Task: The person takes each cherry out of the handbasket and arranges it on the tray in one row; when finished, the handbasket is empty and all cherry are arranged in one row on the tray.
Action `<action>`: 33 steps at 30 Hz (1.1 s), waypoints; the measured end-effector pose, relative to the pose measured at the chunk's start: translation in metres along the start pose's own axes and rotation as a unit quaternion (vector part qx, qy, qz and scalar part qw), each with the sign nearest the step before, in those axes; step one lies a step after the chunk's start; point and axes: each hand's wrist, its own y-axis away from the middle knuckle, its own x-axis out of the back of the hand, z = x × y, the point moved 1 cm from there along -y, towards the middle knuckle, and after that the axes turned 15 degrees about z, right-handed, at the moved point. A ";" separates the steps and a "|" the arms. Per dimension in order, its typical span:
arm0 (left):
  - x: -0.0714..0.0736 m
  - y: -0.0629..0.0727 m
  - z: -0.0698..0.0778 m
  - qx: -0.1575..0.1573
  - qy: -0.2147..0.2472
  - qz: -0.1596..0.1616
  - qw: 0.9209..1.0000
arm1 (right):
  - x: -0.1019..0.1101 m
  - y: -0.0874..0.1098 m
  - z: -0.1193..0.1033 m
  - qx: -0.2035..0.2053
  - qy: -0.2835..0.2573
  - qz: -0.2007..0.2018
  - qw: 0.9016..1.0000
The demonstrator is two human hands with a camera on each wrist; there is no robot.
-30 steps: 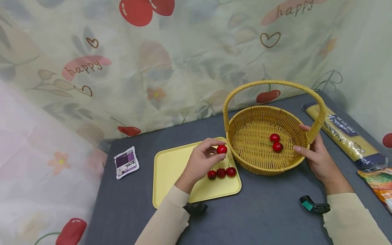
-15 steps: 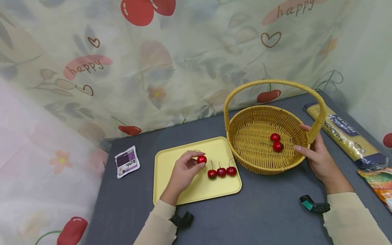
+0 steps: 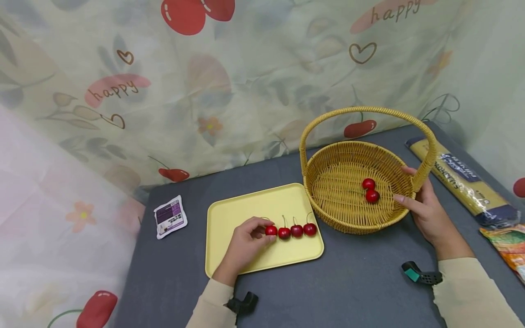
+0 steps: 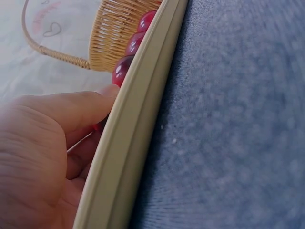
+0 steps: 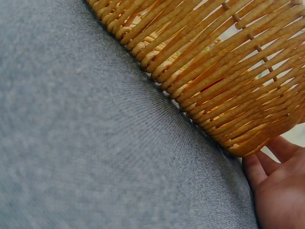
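Note:
With thumb and fingers, my left hand (image 3: 243,243) pinches a red cherry (image 3: 271,231) down at the yellow tray (image 3: 229,216). This cherry is at the left end of a row, beside three more stemmed cherries (image 3: 296,231). In the left wrist view the tray's rim (image 4: 125,129) covers part of the fingers and most of the held cherry. My right hand (image 3: 430,218) grips the right side of a wicker basket (image 3: 334,184), thumb over the rim and fingers behind it. Two cherries (image 3: 372,196) lie inside. The basket's woven wall (image 5: 205,71) fills the upper right wrist view.
The basket's tall arched handle (image 3: 365,110) rises over it, close by the tray's right edge. A small white-and-purple packet (image 3: 170,217) lies left of the tray. On the right lie a long noodle package (image 3: 463,182) and an orange-green bag (image 3: 508,250).
My left hand has carried the cherry from near the basket's edge leftward, then down to the left end of the row on the tray. The right hand and basket have stayed put.

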 end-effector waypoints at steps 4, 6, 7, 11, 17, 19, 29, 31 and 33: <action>0.000 0.001 -0.001 -0.010 -0.009 -0.002 1.000 | 0.000 0.000 -0.001 -0.002 0.001 0.001 1.000; -0.001 0.001 -0.001 -0.014 -0.012 -0.002 1.000 | 0.000 0.000 -0.001 -0.003 0.003 0.001 1.000; -0.001 0.001 -0.001 -0.013 -0.012 -0.002 1.000 | 0.000 -0.001 -0.001 -0.003 0.004 0.001 1.000; 0.000 0.001 0.000 -0.017 -0.014 -0.002 1.000 | 0.001 -0.001 0.000 -0.005 0.005 0.001 1.000; 0.000 0.002 0.002 -0.025 -0.015 -0.006 1.000 | 0.002 0.000 0.000 -0.007 0.002 0.000 1.000; 0.000 0.003 0.003 -0.027 -0.017 -0.006 0.999 | 0.002 0.000 0.000 -0.007 0.002 0.000 1.000; 0.000 0.004 0.004 -0.025 -0.033 -0.009 0.999 | 0.002 0.000 0.001 -0.004 0.000 0.001 1.000; 0.001 0.005 0.004 -0.027 -0.033 -0.009 0.999 | 0.002 0.000 0.001 -0.004 0.001 0.001 1.000; 0.001 0.006 0.004 -0.027 -0.032 -0.005 0.999 | 0.002 0.000 0.001 -0.003 0.002 0.001 1.000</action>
